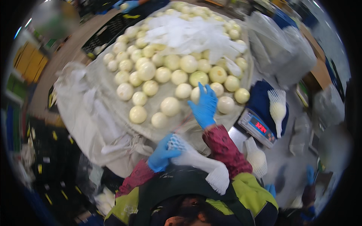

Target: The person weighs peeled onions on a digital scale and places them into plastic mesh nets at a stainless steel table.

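Many peeled onions (170, 106) lie on a pale cloth sheet (161, 134) before me. My right hand (204, 106), in a blue glove, reaches over the near onions with its fingers spread over one pale onion (195, 94); whether it grips that onion is hard to tell. My left hand (164, 155), also gloved in blue, holds a white foam net sleeve (195, 158) close to my apron, its far end hanging to the right. A heap of white foam nets (183, 34) covers part of the onions at the back.
To the right, a digital scale (257, 127) with a lit display bears a netted onion (277, 108); another netted onion (256, 161) lies nearer me. Clear plastic bags (268, 48) stand at the back right. Black crates (56, 163) are at left. Gloved hands of other people show at the edges.
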Demonstrator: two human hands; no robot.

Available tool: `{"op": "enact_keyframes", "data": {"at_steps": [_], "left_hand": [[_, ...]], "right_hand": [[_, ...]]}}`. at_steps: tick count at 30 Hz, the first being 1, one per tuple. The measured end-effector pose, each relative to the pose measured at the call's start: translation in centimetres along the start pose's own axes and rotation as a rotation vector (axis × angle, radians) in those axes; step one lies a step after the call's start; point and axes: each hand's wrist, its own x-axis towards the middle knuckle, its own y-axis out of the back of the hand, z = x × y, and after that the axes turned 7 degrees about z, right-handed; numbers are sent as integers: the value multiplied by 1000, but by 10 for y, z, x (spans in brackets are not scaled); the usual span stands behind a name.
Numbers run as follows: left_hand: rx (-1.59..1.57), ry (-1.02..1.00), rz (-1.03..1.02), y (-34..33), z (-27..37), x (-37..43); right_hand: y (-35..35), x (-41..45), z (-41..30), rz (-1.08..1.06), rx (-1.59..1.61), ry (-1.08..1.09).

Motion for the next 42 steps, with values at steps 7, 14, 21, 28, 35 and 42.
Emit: {"op": "enact_keyframes", "data": {"at_steps": [7,14,21,28,35,42], "left_hand": [[39,229,-116,22,0,16],[-137,89,-176,25,-41,41],[-108,122,-262,-55,-57,32],[145,343,-385,-67,-64,-4],[724,-306,-196,-1,-74,9],[-135,135,-60,-1,-34,29]], "right_hand": [[-26,4,24,-253,-68,-47],[26,-45,41,-298,388,-98],[181,-92,37,-617,948,-581],[221,9,216,156,-554,-490],[258,-64,208,365,-226,-470],[299,-232,208,242,-665,-1000]]}}
